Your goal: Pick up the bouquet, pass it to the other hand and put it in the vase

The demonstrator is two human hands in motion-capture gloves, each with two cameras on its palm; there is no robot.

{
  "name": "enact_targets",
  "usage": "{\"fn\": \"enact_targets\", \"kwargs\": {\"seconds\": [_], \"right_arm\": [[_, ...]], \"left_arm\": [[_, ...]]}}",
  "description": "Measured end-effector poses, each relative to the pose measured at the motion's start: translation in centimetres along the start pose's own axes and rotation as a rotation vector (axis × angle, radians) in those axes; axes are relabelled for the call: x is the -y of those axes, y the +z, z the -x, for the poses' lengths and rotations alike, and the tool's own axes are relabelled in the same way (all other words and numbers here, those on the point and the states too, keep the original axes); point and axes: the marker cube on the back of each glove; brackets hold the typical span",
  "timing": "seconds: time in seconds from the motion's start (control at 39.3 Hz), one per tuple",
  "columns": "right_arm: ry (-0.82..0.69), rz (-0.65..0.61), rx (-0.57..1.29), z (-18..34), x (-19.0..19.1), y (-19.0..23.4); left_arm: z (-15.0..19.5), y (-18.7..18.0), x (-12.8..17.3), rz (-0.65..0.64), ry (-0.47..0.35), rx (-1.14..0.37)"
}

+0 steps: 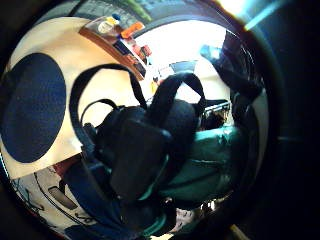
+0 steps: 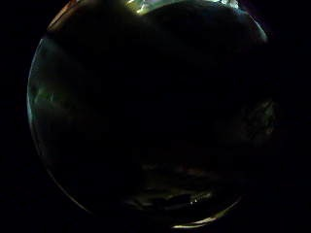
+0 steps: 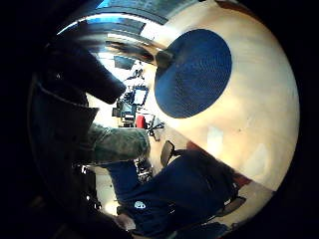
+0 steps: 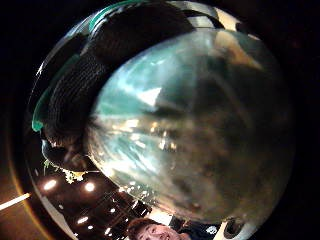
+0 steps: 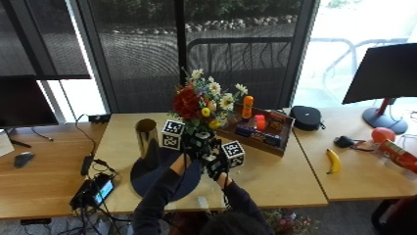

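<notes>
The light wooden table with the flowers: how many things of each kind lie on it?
Mixed flower bouquet, held above: 1
Tall gold metal vase: 1
Round dark blue mat: 1
Brown wooden tray: 1
Black zipped pouch: 1
Total: 5

The pale wood counter (image 5: pixel 287 176) carries a round dark blue mat (image 5: pixel 147 181), and a tall gold vase (image 5: pixel 146 133) stands upright on the mat's far part. Right of the mat sits a wooden tray (image 5: pixel 273 147) holding an orange bottle (image 5: pixel 247 107) and small items. Near the counter's left edge lie a cable (image 5: pixel 83 147) and a small device (image 5: pixel 96 190). The counter to the right holds a banana (image 5: pixel 333 160), a black pouch (image 5: pixel 306 117) and an orange ball (image 5: pixel 383 134).
</notes>
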Motion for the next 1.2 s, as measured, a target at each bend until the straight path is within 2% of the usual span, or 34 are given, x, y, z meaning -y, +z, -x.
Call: {"fn": "enact_targets", "kwargs": {"seconds": [0.05, 0.23, 0.33, 0.43, 0.64, 0.92, 1.2], "right_arm": [[0.064, 0.023, 0.046, -0.7, 0.0, 0.1], [0.082, 0.086, 0.016, -2.7, 0.8, -1.1], [0.069, 0.099, -0.129, -2.0, 0.6, -1.9], [0.034, 0.056, -0.269, -0.8, 0.6, -2.9], [-0.01, -0.04, -0.331, 2.7, 0.4, -6.0], [-0.023, -0.083, -0.335, 4.1, 1.2, -8.4], [0.029, -0.055, -0.321, 1.1, 4.0, -9.7]], "left_arm": [[0.3, 0.0, 0.2, -0.041, 0.004, 0.014], [-0.7, -1.2, 0.7, -0.218, 0.032, 0.031], [-3.2, -2.9, 0.5, -0.285, 0.046, 0.047], [-5.9, -4.3, 0.0, -0.369, 0.086, 0.052], [-12.2, -8.7, -0.2, -0.606, 0.163, 0.076], [-16.8, -15.3, 1.7, -0.82, 0.149, 0.065], [-17.4, -21.5, 4.9, -0.993, 0.137, 0.106]]}}
